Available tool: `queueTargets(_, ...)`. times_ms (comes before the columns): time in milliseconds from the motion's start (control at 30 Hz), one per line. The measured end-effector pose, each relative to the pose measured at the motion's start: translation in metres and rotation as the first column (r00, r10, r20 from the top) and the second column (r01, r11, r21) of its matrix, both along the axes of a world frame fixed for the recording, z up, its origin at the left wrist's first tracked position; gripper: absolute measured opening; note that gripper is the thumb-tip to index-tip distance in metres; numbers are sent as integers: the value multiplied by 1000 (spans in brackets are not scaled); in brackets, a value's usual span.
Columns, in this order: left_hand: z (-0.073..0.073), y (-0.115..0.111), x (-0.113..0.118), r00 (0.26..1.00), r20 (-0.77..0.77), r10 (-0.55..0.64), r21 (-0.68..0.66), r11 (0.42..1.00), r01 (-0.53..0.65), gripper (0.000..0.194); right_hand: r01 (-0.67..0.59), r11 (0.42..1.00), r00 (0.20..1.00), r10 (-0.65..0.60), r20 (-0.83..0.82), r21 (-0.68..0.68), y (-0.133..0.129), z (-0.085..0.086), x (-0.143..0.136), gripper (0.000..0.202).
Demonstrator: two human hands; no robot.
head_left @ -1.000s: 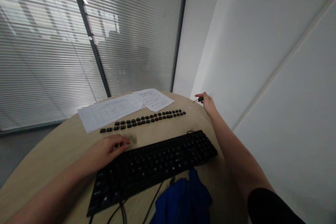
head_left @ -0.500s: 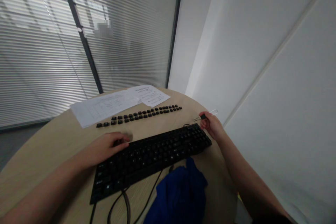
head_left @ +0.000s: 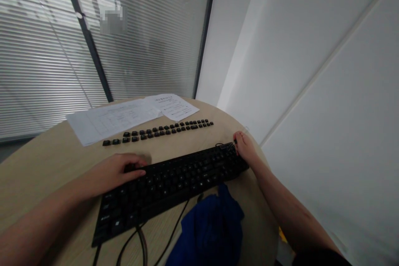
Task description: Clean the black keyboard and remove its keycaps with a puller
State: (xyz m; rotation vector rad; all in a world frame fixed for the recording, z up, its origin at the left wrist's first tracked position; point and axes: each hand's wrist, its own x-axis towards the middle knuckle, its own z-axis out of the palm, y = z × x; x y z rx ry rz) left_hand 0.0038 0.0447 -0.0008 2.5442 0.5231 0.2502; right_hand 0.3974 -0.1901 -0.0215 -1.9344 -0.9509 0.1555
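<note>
A black keyboard [head_left: 174,183] lies at a slant on the round table. My left hand [head_left: 121,170] grips its far edge near the left end, thumb on top and fingers curled down behind. In my right hand [head_left: 245,147], pinched between thumb and fingers, is a wire keycap puller [head_left: 231,145]. Its thin prongs point down over the keyboard's far right corner; whether they touch a key I cannot tell. Behind the keyboard, loose black keycaps [head_left: 156,134] are laid out in two rows.
Printed paper sheets [head_left: 124,116] lie at the table's far side. A blue cloth [head_left: 212,228] sits in front of the keyboard, beside a black cable [head_left: 143,245]. A white wall [head_left: 311,70] rises on the right, and a glass partition with blinds [head_left: 149,50] stands behind the table.
My right hand has brought the keycap puller down and left, from beside the keyboard to over its far right corner. My left hand keeps its hold; the view has shifted slightly.
</note>
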Motion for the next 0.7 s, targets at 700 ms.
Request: queueTargets(700, -4, 5, 1, 988, -154, -33, -59, 998, 24, 34, -23, 983, 939, 83, 333, -180, -1, -4, -6, 38)
